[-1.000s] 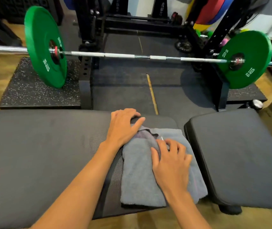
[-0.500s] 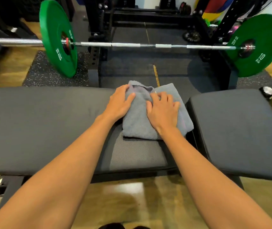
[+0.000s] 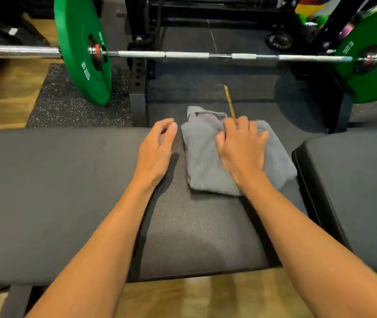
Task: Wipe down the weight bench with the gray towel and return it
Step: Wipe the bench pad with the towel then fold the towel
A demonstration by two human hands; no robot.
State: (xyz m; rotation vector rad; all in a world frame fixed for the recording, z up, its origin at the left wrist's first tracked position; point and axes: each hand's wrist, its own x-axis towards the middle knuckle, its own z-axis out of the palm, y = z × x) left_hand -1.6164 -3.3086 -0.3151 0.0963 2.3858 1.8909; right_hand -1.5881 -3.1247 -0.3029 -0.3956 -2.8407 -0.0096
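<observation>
The folded gray towel [image 3: 206, 161] lies on the black weight bench [image 3: 45, 191], at the far edge of the long pad near the gap to the seat pad [image 3: 355, 191]. My right hand [image 3: 242, 148] lies on top of the towel, its fingers bent into the cloth at the far side. My left hand [image 3: 157, 152] rests on the pad just left of the towel, apart from it, with fingers loosely curled and nothing in them. A far corner of the towel sticks out past the pad's edge.
Beyond the bench a barbell [image 3: 187, 55] hangs across a black rack [image 3: 140, 72], with a green plate at the left [image 3: 84, 53] and another at the right [image 3: 373, 63]. Dark rubber mats cover the floor under it. Wooden floor [image 3: 206, 294] runs along the bench's near side.
My left hand has come off the towel and now sits beside it on the pad. The right hand's fingers have bent into the cloth. The towel stays at the far edge.
</observation>
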